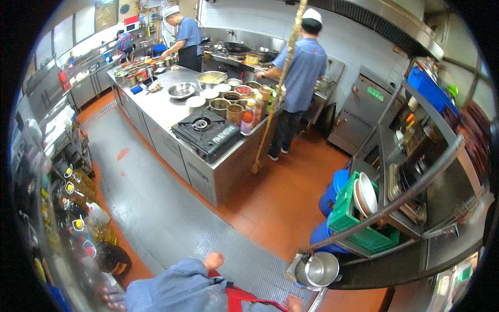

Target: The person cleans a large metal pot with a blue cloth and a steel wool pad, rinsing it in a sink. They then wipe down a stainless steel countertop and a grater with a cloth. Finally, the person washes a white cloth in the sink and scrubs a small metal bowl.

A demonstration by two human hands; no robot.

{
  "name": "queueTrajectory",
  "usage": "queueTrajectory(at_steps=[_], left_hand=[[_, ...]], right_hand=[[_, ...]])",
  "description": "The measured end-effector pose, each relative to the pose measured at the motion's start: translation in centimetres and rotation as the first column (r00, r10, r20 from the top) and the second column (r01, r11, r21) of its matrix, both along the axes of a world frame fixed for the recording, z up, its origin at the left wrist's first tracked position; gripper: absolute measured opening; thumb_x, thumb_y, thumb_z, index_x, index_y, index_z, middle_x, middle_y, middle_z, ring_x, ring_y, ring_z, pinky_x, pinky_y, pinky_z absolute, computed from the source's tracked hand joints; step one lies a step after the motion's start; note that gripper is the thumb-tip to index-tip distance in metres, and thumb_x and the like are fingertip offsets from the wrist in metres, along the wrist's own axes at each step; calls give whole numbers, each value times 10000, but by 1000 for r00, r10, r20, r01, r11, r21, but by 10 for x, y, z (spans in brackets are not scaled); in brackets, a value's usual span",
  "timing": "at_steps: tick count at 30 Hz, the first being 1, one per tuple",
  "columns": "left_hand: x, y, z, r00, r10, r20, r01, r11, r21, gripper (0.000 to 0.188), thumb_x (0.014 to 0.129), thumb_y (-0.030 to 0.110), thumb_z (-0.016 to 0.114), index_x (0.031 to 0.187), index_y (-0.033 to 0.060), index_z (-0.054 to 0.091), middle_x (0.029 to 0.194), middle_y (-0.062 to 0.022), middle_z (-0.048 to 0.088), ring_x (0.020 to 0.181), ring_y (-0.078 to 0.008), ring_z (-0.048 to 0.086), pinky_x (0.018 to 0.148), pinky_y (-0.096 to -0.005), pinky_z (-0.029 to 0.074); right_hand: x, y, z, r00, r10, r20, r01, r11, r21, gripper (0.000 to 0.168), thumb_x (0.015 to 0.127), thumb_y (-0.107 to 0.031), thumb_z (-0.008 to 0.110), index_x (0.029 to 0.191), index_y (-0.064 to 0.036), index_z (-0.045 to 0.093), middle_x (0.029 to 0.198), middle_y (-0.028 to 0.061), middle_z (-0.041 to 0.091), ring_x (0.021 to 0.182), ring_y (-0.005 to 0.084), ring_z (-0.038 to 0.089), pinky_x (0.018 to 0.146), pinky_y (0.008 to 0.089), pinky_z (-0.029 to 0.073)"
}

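My left hand point(214, 260) reaches out of a blue sleeve at the bottom centre, over the grey floor matting point(183, 218); its fingers look curled, with no object visible in them. Only part of my right hand point(293, 302) shows at the bottom edge, beside the red apron strap point(249, 296); its fingers are cut off. Nearest to it stands a steel pot point(317, 269). At the lower left, some fingers point(114, 299) show beside the blue sleeve; whose they are is unclear.
A steel counter point(156, 105) carries a portable gas stove point(206, 130), bowls and bottles. One co-worker point(302, 66) stands beyond it at the range, others farther back. Oil jugs point(80, 183) line the left; a rack with a green crate point(351, 218) stands right. A pole point(280, 85) slants beside the counter.
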State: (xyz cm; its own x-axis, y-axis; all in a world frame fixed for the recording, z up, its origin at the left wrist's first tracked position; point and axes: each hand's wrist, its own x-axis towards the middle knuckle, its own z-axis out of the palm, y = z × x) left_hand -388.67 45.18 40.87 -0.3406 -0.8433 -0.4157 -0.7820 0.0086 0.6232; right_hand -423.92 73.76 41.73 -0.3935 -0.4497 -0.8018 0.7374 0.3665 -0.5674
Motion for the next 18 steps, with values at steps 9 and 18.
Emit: queueTrajectory(at_steps=[9, 18], left_hand=[[318, -139, -21, 795, -14, 606, 176, 962, -208, 186, 828, 147, 514, 783, 33, 654, 804, -149, 660, 763, -311, 638, 652, -414, 507], [373, -194, 7, 474, 879, -52, -797, 453, 400, 368, 824, 222, 586, 1122, 113, 400, 912, -130, 615, 823, -286, 596, 669, -451, 499]], right_hand=[[23, -193, 58, 992, 56, -117, -80, 974, -210, 196, 916, -233, 474, 987, -52, 494, 730, 91, 535, 586, 243, 538, 512, 405, 489], [10, -221, 63, 930, -276, -244, 324, 927, 187, 398, 906, -216, 504, 1244, -37, 390, 1066, 173, 514, 861, 350, 593, 693, 536, 530]])
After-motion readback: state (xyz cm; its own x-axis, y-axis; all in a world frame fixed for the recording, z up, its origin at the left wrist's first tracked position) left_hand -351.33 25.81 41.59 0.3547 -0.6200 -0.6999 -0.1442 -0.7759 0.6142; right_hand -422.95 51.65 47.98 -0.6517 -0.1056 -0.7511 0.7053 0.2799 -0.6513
